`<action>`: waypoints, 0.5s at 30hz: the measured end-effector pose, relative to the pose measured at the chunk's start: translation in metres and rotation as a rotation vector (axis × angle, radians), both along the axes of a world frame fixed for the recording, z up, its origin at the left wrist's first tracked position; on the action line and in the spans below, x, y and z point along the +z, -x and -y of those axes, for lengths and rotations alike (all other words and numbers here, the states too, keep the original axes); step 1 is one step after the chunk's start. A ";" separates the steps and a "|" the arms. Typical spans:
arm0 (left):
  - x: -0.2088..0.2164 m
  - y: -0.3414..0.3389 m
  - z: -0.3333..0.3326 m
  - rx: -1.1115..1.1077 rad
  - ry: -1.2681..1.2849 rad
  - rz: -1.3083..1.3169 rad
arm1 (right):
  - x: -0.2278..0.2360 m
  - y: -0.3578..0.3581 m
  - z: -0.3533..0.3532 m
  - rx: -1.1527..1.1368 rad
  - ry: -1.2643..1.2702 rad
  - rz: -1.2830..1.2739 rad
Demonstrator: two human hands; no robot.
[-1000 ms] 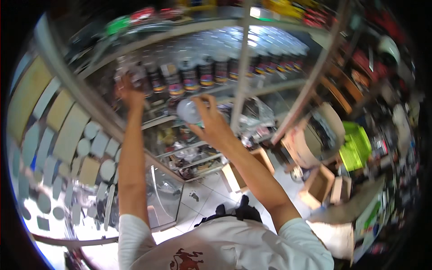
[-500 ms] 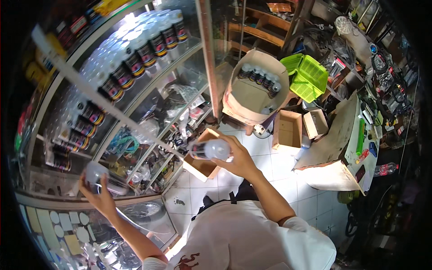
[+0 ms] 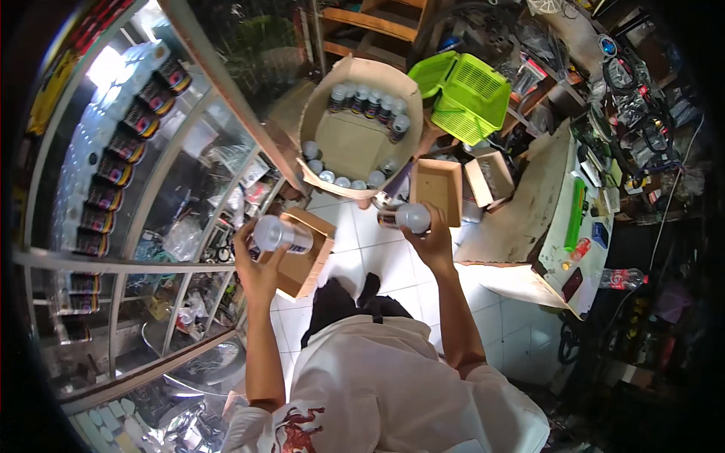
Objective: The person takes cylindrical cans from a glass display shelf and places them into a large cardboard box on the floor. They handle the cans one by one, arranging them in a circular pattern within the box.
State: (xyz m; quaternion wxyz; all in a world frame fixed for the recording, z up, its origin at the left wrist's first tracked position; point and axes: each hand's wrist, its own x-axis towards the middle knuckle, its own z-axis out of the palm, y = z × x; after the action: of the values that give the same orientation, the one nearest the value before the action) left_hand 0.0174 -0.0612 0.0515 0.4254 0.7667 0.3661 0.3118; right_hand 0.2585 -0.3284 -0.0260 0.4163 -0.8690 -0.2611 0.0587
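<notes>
- Holding a can in each hand, both apart from the glass cabinet point(image 3: 151, 266) with its packed row of similar cans point(image 3: 113, 171).
- Gripping the left can point(image 3: 273, 234) around its capped end with thumb and fingers of the left hand point(image 3: 257, 278); tilted, labelled body pointing right.
- Gripping the right can point(image 3: 408, 218) likewise in the right hand point(image 3: 434, 241), body pointing left, toward the other.
- Brought away from the cabinet front with the left hand since half a second ago; now seen over the small box point(image 3: 310, 260) on the floor, height above it hard to tell.
- Turned rightward with the head too, bringing the large carton point(image 3: 347, 143) straight ahead, just beyond both hands.
- Showing more upright cans point(image 3: 362, 102) inside than before, along the near wall as well, probably through the changed viewpoint.
- Meaning, by judgement: clear of the shelves with both cans, supported by hands alone, not set down.
</notes>
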 end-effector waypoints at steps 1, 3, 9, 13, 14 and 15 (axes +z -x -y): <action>-0.006 -0.021 -0.003 -0.056 -0.038 0.007 | -0.002 -0.016 -0.001 -0.022 -0.022 0.018; -0.013 -0.054 -0.007 -0.104 -0.082 -0.040 | 0.013 -0.039 -0.014 -0.056 -0.094 -0.003; -0.042 -0.152 -0.034 -0.268 -0.076 -0.024 | 0.001 -0.128 -0.061 -0.143 -0.108 0.098; -0.051 -0.202 -0.064 -0.280 -0.136 -0.090 | -0.044 -0.202 -0.114 -0.066 -0.017 0.195; -0.065 -0.215 -0.075 -0.309 -0.118 -0.035 | -0.073 -0.226 -0.124 -0.068 0.038 0.201; -0.068 -0.229 -0.083 -0.313 -0.127 -0.053 | -0.092 -0.246 -0.134 -0.080 0.082 0.154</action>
State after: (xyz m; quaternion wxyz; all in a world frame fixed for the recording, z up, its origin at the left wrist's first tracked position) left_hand 0.2467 0.0219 -0.0163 0.4099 0.8475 0.2327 0.2440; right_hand 0.5040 -0.1946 -0.1181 0.3609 -0.8970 -0.2549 -0.0145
